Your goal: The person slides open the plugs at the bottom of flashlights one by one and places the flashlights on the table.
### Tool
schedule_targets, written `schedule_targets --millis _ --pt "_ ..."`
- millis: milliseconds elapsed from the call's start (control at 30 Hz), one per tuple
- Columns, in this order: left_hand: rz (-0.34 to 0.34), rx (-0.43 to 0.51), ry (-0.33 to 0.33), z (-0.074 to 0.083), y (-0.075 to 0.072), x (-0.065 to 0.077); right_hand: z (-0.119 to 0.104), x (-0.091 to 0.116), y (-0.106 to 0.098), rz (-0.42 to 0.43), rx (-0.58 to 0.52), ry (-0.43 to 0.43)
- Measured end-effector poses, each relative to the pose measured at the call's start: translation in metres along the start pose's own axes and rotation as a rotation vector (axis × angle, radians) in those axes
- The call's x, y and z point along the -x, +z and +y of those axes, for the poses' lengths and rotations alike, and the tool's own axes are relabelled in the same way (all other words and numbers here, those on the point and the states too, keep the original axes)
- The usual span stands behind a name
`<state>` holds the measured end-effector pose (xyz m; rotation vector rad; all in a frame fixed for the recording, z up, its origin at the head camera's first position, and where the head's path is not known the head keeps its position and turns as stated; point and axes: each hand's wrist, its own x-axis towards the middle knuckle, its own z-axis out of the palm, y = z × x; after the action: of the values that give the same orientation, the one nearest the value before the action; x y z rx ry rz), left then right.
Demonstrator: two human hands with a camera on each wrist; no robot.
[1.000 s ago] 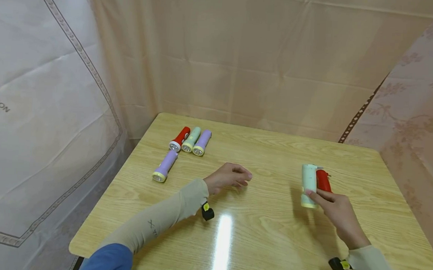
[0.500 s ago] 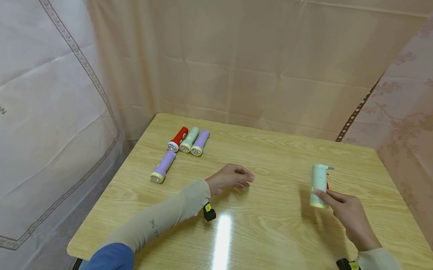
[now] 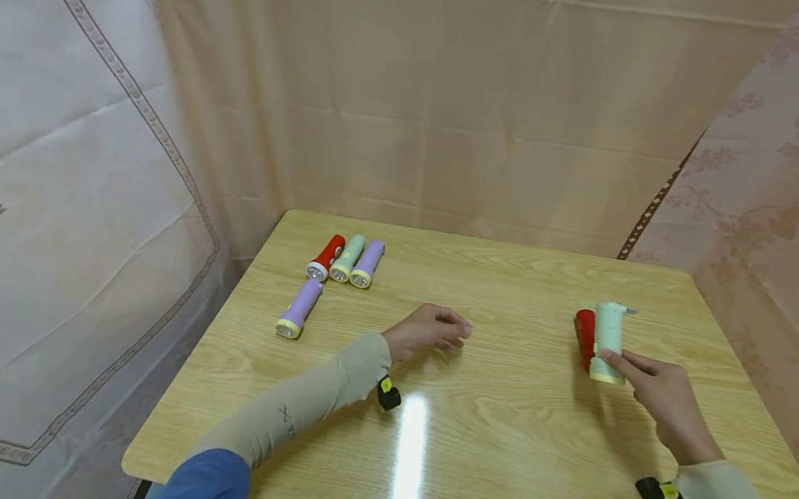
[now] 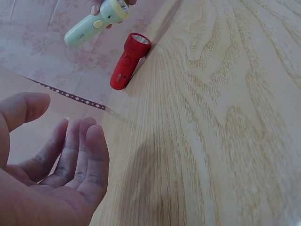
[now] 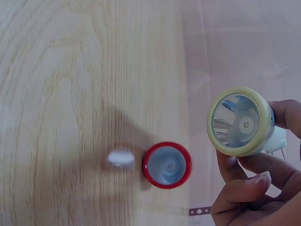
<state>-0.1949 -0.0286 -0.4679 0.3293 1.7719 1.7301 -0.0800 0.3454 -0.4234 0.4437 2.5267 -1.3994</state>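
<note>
My right hand (image 3: 666, 402) pinches a mint-green flashlight (image 3: 608, 337) with a yellow rim, held above the table at the right. Its reflector head (image 5: 241, 121) faces the right wrist camera, and a grey tab juts from its far end. Just left of it, a red flashlight (image 3: 584, 333) lies on the wood, partly covered by the green one in the head view; the left wrist view shows the red flashlight (image 4: 128, 63) whole. Over the middle of the table, my left hand (image 3: 426, 331) hovers with loosely bent fingers and holds nothing.
At the table's far left, a red flashlight (image 3: 325, 258), a mint-green flashlight (image 3: 348, 258) and a purple flashlight (image 3: 368, 263) lie side by side. Nearer lies another purple flashlight (image 3: 299, 308). Curtains surround the wooden table (image 3: 484, 447), and a bright glare marks its front.
My right hand has carried the green flashlight to the right, past the red one, which now shows on its left side. My left hand has barely moved.
</note>
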Motion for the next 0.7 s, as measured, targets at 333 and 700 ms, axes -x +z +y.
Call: schedule_targets --millis 333,700 --pt "-0.006 0.005 0.000 0.000 0.000 0.001 0.009 -0.004 -0.015 0.018 0.006 0.054" --pt "-0.004 0.013 0.003 0.000 0.000 0.002 0.017 -0.007 -0.025 0.052 -0.002 0.079"
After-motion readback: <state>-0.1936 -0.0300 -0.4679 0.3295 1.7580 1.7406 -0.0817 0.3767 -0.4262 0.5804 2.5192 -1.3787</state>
